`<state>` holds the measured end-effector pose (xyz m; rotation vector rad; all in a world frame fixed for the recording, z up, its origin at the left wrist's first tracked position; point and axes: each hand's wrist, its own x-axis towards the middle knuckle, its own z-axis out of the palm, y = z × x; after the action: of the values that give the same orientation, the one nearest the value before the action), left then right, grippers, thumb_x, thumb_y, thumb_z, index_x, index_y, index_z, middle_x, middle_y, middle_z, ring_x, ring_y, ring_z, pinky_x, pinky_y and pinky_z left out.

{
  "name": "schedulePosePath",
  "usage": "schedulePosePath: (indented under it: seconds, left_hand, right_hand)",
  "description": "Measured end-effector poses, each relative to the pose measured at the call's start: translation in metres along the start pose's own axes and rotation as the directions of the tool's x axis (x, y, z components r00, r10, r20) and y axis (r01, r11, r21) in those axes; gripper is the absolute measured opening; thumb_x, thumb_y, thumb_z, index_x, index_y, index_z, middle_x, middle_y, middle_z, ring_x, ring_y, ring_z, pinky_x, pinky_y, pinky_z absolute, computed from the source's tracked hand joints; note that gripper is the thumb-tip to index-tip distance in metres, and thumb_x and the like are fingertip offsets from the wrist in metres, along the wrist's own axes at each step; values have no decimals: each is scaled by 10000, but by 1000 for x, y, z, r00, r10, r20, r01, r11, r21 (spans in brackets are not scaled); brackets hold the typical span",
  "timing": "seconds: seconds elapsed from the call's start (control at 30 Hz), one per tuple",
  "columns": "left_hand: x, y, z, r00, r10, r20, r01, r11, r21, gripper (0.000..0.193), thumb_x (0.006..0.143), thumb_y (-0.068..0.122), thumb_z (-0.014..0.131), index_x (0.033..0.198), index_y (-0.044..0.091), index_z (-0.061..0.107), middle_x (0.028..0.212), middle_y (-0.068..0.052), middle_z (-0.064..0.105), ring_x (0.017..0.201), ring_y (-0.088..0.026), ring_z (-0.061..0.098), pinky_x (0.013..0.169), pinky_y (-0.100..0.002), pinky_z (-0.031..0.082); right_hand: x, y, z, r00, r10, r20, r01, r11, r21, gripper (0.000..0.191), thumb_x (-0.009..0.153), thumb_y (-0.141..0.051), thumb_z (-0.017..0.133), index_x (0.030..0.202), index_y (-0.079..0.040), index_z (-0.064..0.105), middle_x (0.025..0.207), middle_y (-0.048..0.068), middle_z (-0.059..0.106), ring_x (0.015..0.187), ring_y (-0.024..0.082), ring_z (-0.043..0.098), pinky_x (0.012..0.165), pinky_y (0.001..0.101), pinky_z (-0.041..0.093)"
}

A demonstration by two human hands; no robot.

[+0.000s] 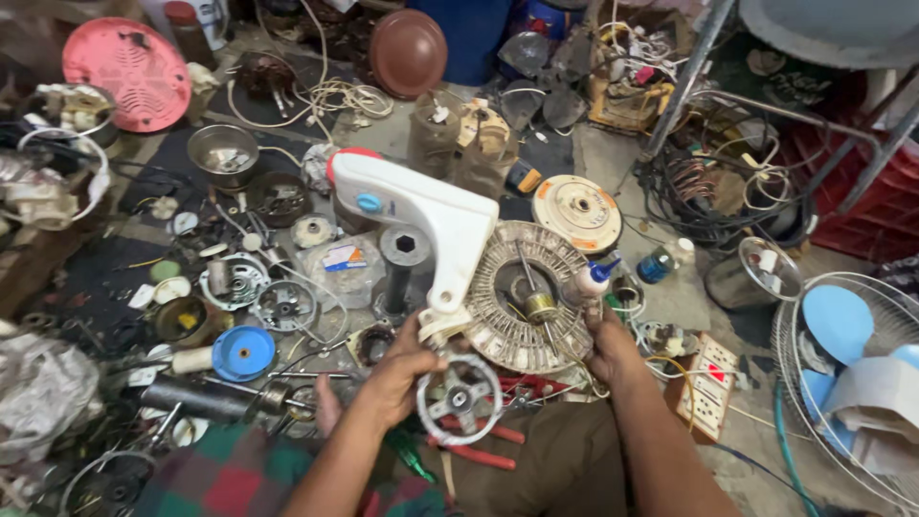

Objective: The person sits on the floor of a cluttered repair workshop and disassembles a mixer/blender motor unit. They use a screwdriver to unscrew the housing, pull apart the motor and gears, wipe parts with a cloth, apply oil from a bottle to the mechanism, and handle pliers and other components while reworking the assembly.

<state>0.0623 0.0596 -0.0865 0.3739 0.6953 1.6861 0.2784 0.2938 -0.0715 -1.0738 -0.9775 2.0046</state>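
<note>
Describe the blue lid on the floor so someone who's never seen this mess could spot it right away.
Start at the white fan body held up in the middle, then look down and left past the left hand. The blue lid lies flat among grey metal parts, beside a cream cylinder. It is the only bright blue round disc there.

A glossy white moulded-plastic fan neck with a blue button (pixel 412 215) joins a round, ribbed dull-metal motor housing (pixel 526 297), greyed and dusty. Left of the housing, the left hand (pixel 397 373) grips a bare cast-metal spoked ring (pixel 459 397), matt silver. At the housing's right edge, by the right hand (pixel 613 349), stands a small white plastic bottle with a blue cap (pixel 589 278). Below the housing lie pliers with glossy red plastic handles (pixel 479 450) on brown cloth. Far upper left of it sits a matt pink perforated plastic disc (pixel 124 72); nearer, a dull steel bowl (pixel 222 151).
</note>
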Motion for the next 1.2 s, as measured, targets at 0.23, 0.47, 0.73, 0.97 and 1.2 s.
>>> schedulePosePath:
  seconds: [0.23,0.47,0.73,0.97,1.2]
  left_hand:
    - [46,-6,17,996,91,0,-91,995,36,820,725,-68,691,1485,2,391,1153,-133,688,1039,-258,663,856,-395,521]
    - [38,-7,12,996,94,11,-94,996,-1,883,699,-89,694,1502,91,371,1258,-97,649,1136,-238,650,1000,-377,514]
    - [64,-7,16,991,101,-89,-86,984,156,830,714,-158,659,1470,69,402,1270,-111,656,1109,-255,672,1000,-389,525]
    - [58,-4,25,980,78,-185,-46,984,171,790,750,-49,655,1484,84,392,1231,-128,663,1082,-265,671,906,-414,567]
    - [64,4,25,926,56,-374,105,912,396,648,874,335,665,1465,159,467,1268,-46,660,1113,-190,600,816,-360,507]
  right_hand:
    - [2,10,10,997,48,-55,-49,999,-16,504,1038,-101,407,1529,-216,397,1362,76,607,1150,252,646,954,466,564]
    - [-3,11,13,995,31,-92,-32,999,-17,500,1049,-102,420,1544,-167,396,1387,102,592,1169,267,640,969,478,569]
    - [-1,14,13,982,-41,-182,13,988,-153,566,1010,-99,486,1570,-131,412,1364,133,627,1108,258,628,844,407,540]
    - [-7,12,5,807,-588,-54,372,578,-726,811,799,-65,640,1561,-55,363,1435,216,529,1285,324,553,964,404,517]
    - [-15,16,2,706,-708,2,403,400,-823,791,785,-59,691,1526,-19,417,1438,254,504,1282,361,553,1080,432,455]
